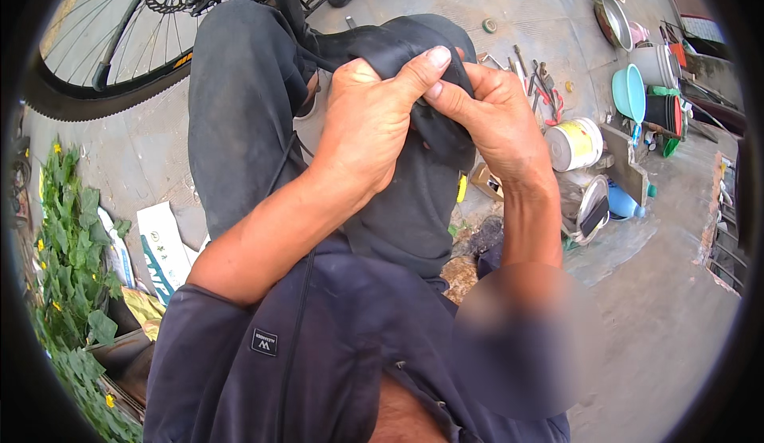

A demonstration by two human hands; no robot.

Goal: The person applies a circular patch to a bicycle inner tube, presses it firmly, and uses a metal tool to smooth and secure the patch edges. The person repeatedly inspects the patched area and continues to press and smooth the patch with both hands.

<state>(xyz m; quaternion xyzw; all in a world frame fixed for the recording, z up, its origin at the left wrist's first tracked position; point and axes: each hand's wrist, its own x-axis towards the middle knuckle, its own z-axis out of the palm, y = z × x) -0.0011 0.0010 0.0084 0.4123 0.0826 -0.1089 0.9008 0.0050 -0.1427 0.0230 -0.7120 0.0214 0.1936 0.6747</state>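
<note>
Over my knees, a black rubber inner tube (387,52) is gripped in both hands. My left hand (364,117) is closed on it, with the thumb pressed along its top. Opposite, my right hand (503,113) is closed around the same tube, its thumb tip close to the left one. A folded stretch of tube hangs below the thumbs, and another runs up to the left, toward the bicycle. Most of my fingertips are hidden behind the rubber. At the upper left is a bicycle wheel (68,107) with a black tyre, spokes and a disc rotor.
Right of my knee lie hand tools with red-handled pliers (551,102), a white bucket (574,145) and a tin with a dark phone-like object (594,215). Farther off stand basins (629,93). A roll of tape (489,25) lies ahead. Leafy plants (68,236) grow at left.
</note>
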